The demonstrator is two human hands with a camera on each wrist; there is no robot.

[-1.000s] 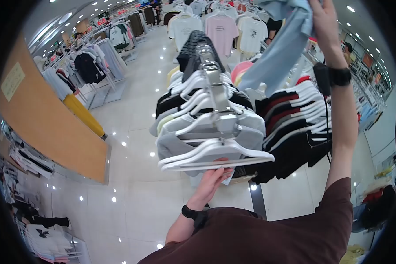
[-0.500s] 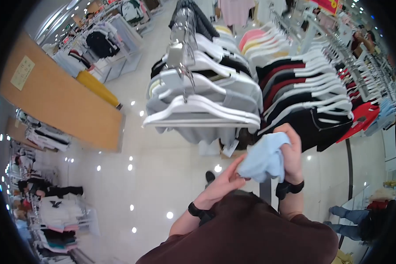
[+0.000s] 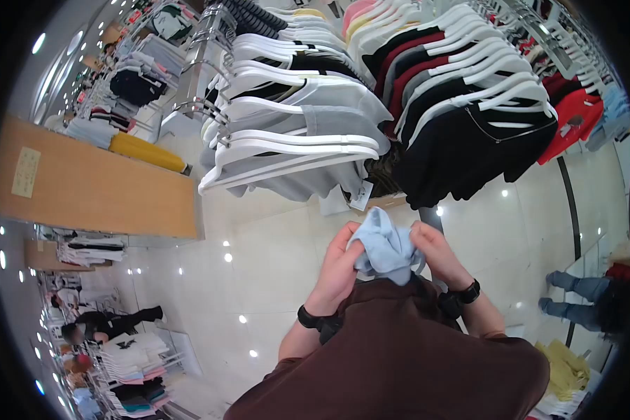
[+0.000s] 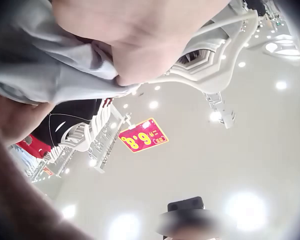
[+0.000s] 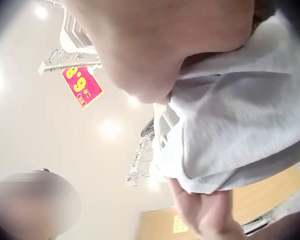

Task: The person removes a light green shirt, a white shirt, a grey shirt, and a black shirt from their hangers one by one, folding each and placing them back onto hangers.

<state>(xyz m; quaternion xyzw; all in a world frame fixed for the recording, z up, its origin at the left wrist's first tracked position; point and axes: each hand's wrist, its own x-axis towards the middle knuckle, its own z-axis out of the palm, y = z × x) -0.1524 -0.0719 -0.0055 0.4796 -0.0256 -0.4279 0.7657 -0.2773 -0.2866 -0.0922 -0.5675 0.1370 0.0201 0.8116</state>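
Note:
A bunched light blue garment [image 3: 385, 245] is held between both hands in front of the dark brown shirt. My left hand [image 3: 337, 269] pinches its left side, thumb on top. On its right side my right hand [image 3: 441, 255] grips the cloth with curled fingers. The left wrist view shows the cloth [image 4: 50, 65] under the left hand [image 4: 130, 35], folded and hanging slack. In the right wrist view the cloth [image 5: 240, 120] spreads below the right hand [image 5: 155, 45], with the left hand [image 5: 207, 210] at its far edge.
White hangers [image 3: 294, 147] with grey garments hang on a rack ahead. Right of them hang black and dark red tops [image 3: 476, 154]. A wooden panel [image 3: 98, 182] stands at the left, and a person's legs [image 3: 581, 301] show at the right. A red price sign [image 4: 144, 136] hangs overhead.
The right hand has come down from high up with the blue garment, and the left hand has left the hangers to take hold of it. The cloth is now bunched nearer the body.

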